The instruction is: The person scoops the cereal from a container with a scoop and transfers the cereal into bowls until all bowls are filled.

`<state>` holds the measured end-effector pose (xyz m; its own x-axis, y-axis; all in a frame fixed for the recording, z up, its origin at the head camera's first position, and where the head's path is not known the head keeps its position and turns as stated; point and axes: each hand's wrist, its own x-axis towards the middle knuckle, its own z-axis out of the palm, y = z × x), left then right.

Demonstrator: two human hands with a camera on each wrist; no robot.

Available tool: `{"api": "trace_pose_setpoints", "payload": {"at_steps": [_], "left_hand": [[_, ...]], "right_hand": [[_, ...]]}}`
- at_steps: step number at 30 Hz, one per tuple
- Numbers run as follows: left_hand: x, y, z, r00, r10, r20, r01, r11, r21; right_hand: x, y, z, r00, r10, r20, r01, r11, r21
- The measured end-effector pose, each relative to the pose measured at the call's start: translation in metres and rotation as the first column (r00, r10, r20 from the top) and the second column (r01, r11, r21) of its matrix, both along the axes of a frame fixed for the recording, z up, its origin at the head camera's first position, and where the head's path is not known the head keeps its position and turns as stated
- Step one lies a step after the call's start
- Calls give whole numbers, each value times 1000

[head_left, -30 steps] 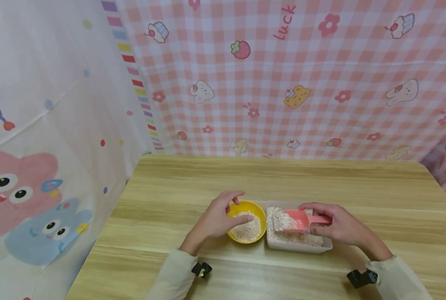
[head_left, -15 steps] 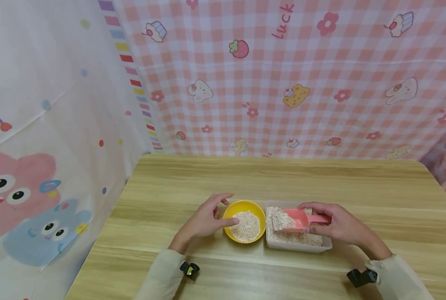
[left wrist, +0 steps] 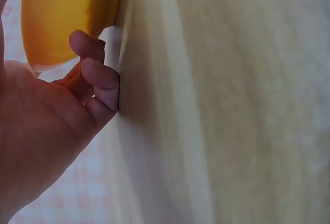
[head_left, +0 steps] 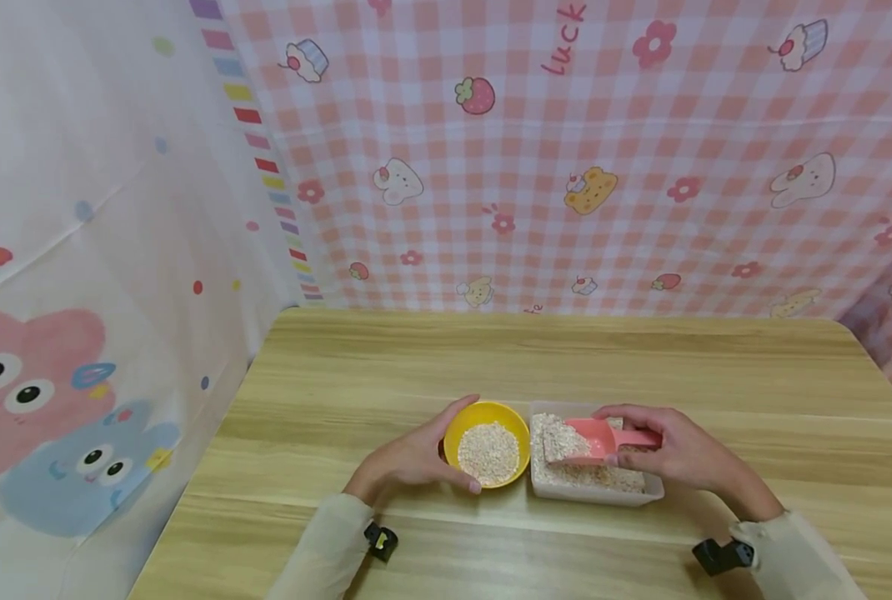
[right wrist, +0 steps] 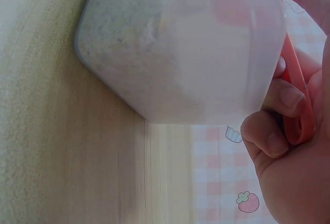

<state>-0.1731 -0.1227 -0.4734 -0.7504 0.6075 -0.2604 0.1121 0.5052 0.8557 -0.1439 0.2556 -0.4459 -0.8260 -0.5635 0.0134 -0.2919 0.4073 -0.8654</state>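
Observation:
A yellow bowl (head_left: 524,433) with pale oat flakes (head_left: 488,452) in it stands on the table. My left hand (head_left: 420,452) holds it round its left side, thumb along the near side and index finger at the far side. In the left wrist view, two fingers (left wrist: 100,74) curl beside the bowl (left wrist: 56,18) at the table. My right hand (head_left: 674,446) grips the handle of a pink scoop (head_left: 602,440). Oat flakes fill the scoop's front. It rests over a translucent plastic box (head_left: 596,493) of flakes; in the right wrist view the box (right wrist: 206,69) hides part of the scoop.
The box stands just right of the bowl, with little gap between them. Both are on a wood-grain table (head_left: 386,358). Behind it hangs a pink checked cloth (head_left: 446,225), and a white printed cloth (head_left: 131,250) hangs at the left.
My left hand has drawn back left from over the bowl and closed round its side. The bowl has shifted slightly left. My right hand and the scoop stay put.

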Motion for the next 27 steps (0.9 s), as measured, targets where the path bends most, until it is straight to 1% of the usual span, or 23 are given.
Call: {"api": "trace_pose_setpoints", "payload": {"at_steps": [5,8,12,16,21,27], "left_hand": [[-1,2,1,999,-41,-8,41,999,6],[-1,2,1,999,-51,-16,51,999,-2],[-2,1,0,998,-51,-22,51,999,-16],[-2,2,0,999,-45,-14,45,999,-16],[-2,2,1,999,-33,12,33,999,-9],[-3,3,1,999,-34,40,34,999,1]], "right_hand": [[0,0,0,1000,-13,7,13,1000,13],[0,0,1,1000,-19,12,19,1000,19],[0,-1,1,1000,-22,8,22,999,25],[0,-1,2,1000,-15,-18,16,1000,10],[0,-3,3,999,-11,-48,10,1000,-22],[1,-3,2,999,-13,-42,11,999,-38]]}}
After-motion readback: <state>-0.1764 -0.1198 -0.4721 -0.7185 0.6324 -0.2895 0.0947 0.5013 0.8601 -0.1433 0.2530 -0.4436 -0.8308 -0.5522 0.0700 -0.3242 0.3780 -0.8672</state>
